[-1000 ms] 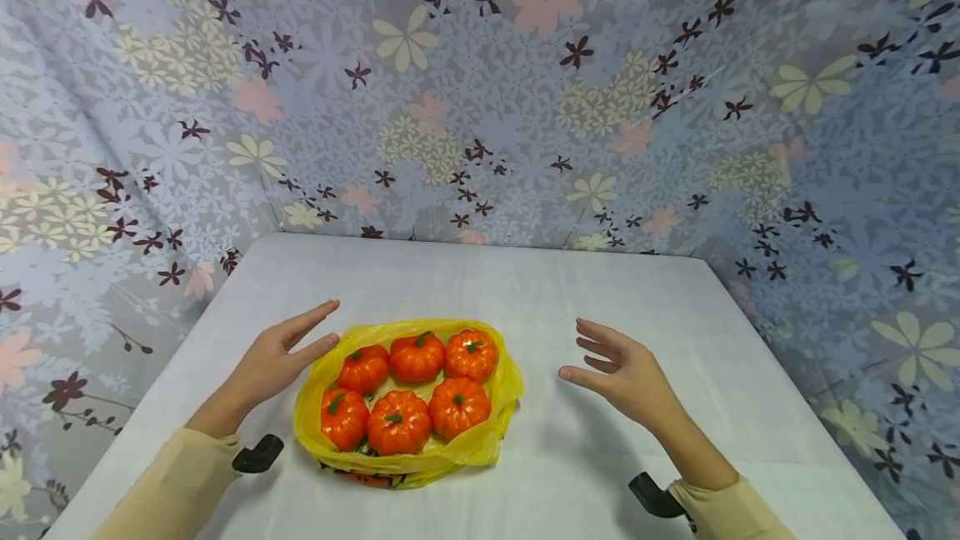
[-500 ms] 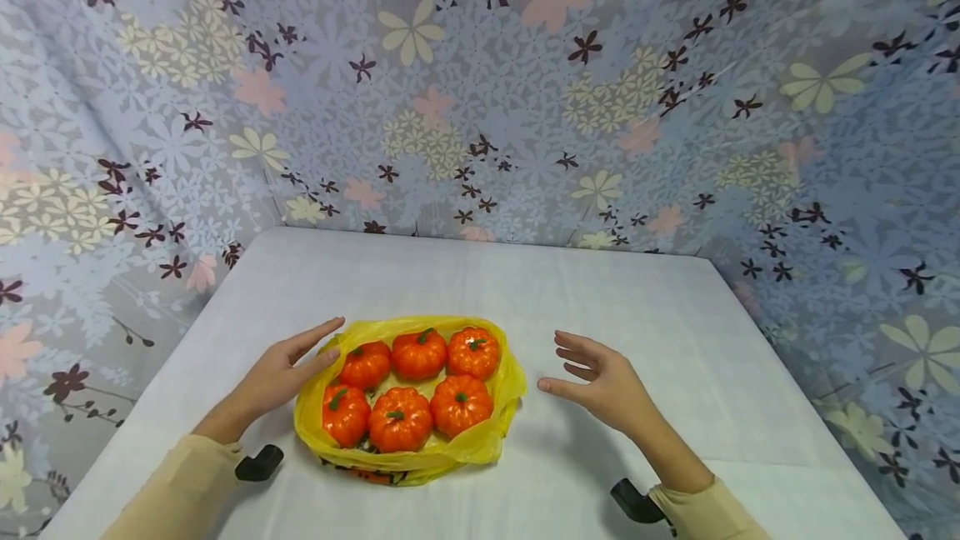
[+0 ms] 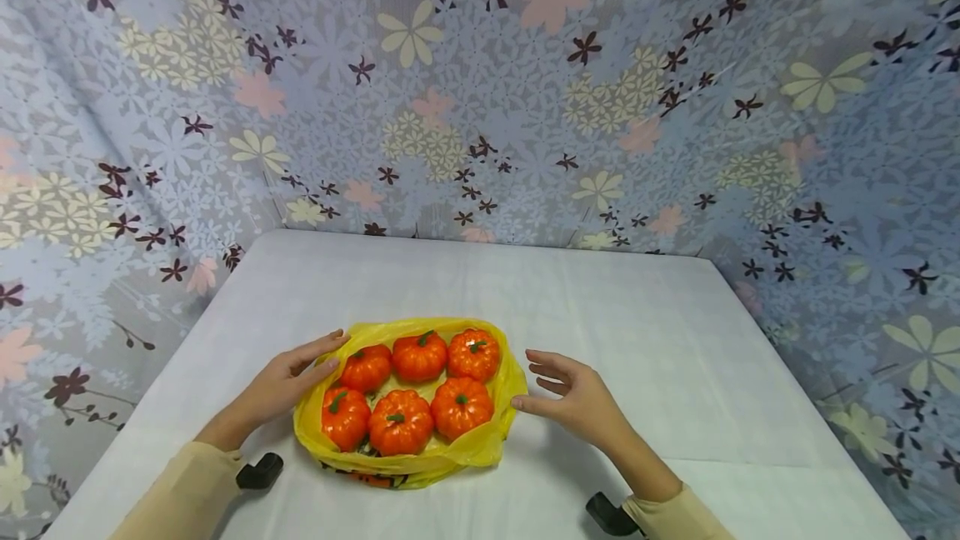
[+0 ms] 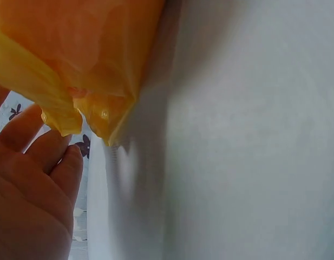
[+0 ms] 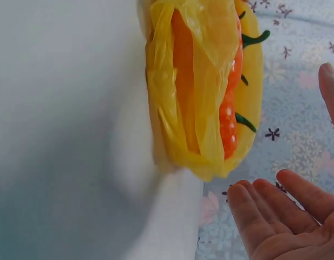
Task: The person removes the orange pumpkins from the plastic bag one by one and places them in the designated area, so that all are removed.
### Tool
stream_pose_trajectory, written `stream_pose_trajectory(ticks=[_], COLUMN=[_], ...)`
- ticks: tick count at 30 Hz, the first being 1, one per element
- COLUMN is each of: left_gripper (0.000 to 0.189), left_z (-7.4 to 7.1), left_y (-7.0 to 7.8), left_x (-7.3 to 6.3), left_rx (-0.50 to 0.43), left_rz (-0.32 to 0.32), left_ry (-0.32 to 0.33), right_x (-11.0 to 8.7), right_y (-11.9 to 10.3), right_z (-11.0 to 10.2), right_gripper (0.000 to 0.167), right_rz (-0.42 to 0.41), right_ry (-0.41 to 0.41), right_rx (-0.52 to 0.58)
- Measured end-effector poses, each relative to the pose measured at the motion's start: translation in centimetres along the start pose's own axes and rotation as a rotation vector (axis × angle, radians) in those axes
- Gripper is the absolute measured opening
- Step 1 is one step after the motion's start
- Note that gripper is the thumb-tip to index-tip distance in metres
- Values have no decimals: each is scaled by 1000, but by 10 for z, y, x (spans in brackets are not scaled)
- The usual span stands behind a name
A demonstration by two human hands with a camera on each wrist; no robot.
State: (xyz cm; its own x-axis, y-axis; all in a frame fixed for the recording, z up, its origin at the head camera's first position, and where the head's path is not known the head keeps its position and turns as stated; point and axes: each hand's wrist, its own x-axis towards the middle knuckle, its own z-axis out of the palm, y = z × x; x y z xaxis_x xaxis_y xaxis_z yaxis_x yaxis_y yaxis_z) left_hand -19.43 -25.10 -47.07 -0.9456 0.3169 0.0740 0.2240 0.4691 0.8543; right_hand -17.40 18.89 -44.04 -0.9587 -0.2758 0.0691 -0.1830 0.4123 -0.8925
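Note:
Several shiny orange toy pumpkins (image 3: 401,422) with green stems sit in a yellow plastic bag (image 3: 480,450), its top spread wide on the table. At the bag's left rim is my left hand (image 3: 279,386), its fingers extended and its thumb lying over the edge. In the left wrist view the bag's yellow film (image 4: 110,116) hangs close to the fingers; whether they touch it I cannot tell. My right hand (image 3: 577,401) hovers just right of the bag, fingers slightly bent and holding nothing. The right wrist view shows a small gap between its fingers (image 5: 248,216) and the bag.
A white-covered table (image 3: 615,315) lies under everything, stretching beyond the bag to the back and right. Behind it hangs a flower-patterned cloth (image 3: 480,90). Dark wrist-worn devices, one the left device (image 3: 260,471), sit near each sleeve.
My right hand has moved left, up to the bag's right side. The left hand has come slightly inward and down to the bag's left rim. The bag and pumpkins stay in place.

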Motion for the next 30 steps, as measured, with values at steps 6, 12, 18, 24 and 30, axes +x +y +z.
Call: stream_pose_trajectory(ticks=[6, 12, 18, 24, 30], left_gripper=[47, 47, 47, 47, 46], left_z=[1, 0, 0, -1, -3], left_y=[-2, -3, -2, -1, -1], left_x=[-2, -3, -4, -3, -3], left_rx=[-2, -2, -3, -2, -7], left_rz=[-10, -31, -26, -13, -2], left_ry=[10, 14, 14, 8, -1], right_x=[6, 10, 13, 15, 16], right_y=[-5, -10, -14, -16, -12], right_z=[15, 28, 37, 46, 57], right_gripper=[72, 69, 68, 71, 70], right_rz=[-6, -23, -41, -47, -80], right_ry=[-14, -23, -22, -33, -43], right_rx=[23, 44, 51, 60, 24])
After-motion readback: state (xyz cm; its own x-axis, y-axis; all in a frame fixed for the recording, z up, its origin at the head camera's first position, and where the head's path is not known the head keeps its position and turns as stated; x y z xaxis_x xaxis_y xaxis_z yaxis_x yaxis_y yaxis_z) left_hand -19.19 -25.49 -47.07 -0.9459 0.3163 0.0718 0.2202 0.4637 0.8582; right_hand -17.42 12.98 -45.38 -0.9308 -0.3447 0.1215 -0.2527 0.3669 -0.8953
